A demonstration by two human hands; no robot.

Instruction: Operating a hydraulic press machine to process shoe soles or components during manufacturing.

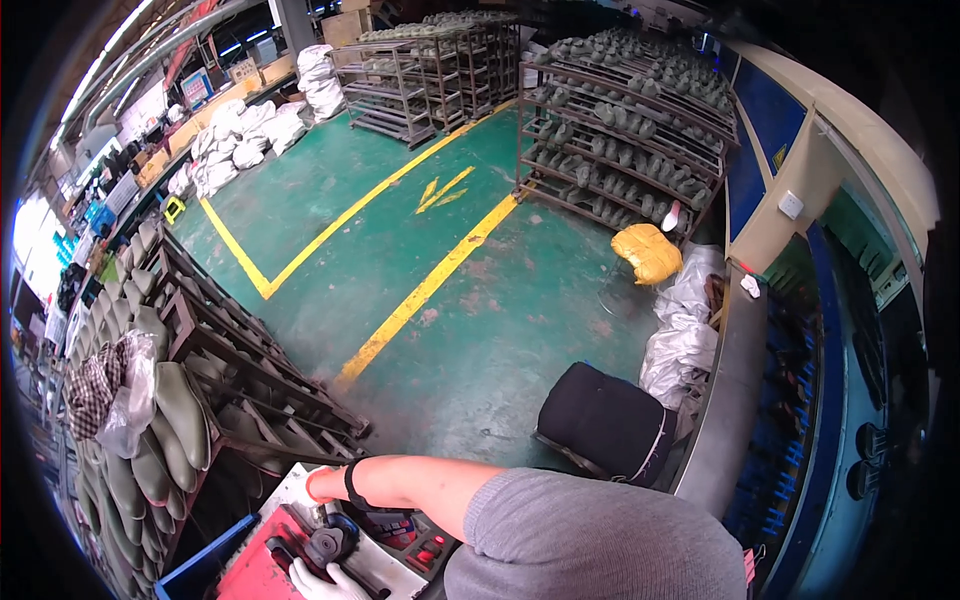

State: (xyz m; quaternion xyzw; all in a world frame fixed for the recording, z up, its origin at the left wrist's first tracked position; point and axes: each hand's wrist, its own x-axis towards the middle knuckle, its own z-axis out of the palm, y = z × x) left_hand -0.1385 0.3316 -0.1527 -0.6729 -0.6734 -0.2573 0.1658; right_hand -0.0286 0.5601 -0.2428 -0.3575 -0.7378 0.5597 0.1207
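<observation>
green floor (pixel 490 310) beyond; left hand (pixel 325 584), cropped below, at dark object (pixel 328 543), right hand (pixel 313 486) half-hidden (fingers spread or pinching, impossible to tell)

Viewed from worn head position, left lens of a side-by-side pair, wide fisheye | Looked down and outward across green floor (pixel 500 320) to far racks (pixel 620 128), upright, unmirrored | Took in grey sleeve (pixel 600 530) at closest range, lower edge | Caught white-gloved hand (pixel 328 584) near, low and left of centre | Bent straight edges toward dark rim
</observation>
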